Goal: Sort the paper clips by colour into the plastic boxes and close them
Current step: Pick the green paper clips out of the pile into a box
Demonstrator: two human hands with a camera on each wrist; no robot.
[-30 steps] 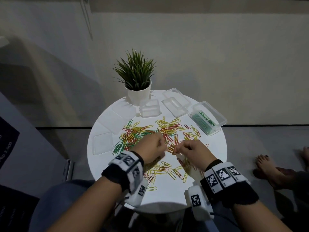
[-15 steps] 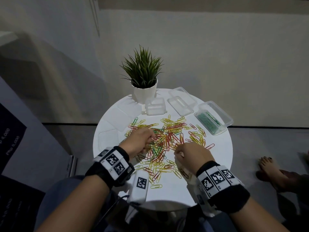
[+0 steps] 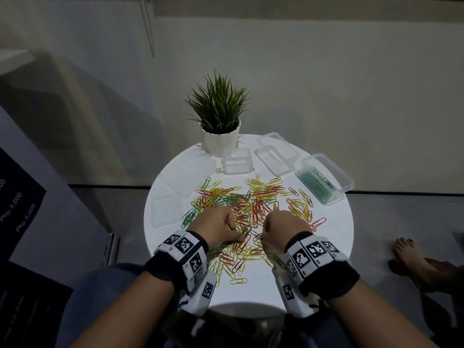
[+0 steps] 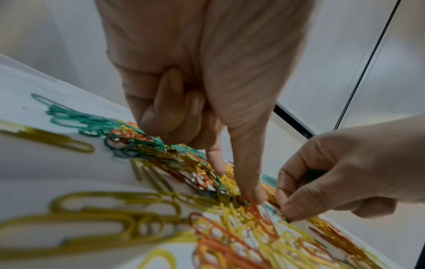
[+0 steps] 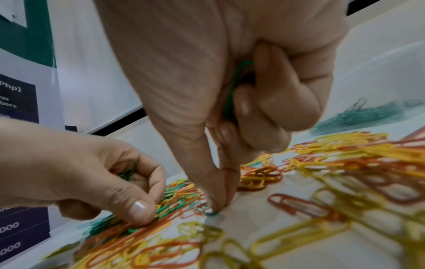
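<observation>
Since the earlier frame, both hands are sitting lower in the paper clips (image 3: 247, 217) pile on the round table (image 3: 334, 247). Left hand (image 3: 217, 228) and right hand (image 3: 282, 228) are each clutching green clips (image 5: 238, 87), thumb and forefinger pinching at another — open box (image 3: 320, 190) of greens lying at far right.

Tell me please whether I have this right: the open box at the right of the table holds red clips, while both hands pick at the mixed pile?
Not quite: the clips in the open box are green, not red, as the head view shows. The rest stands: the left hand and the right hand are both at the mixed pile.
</observation>
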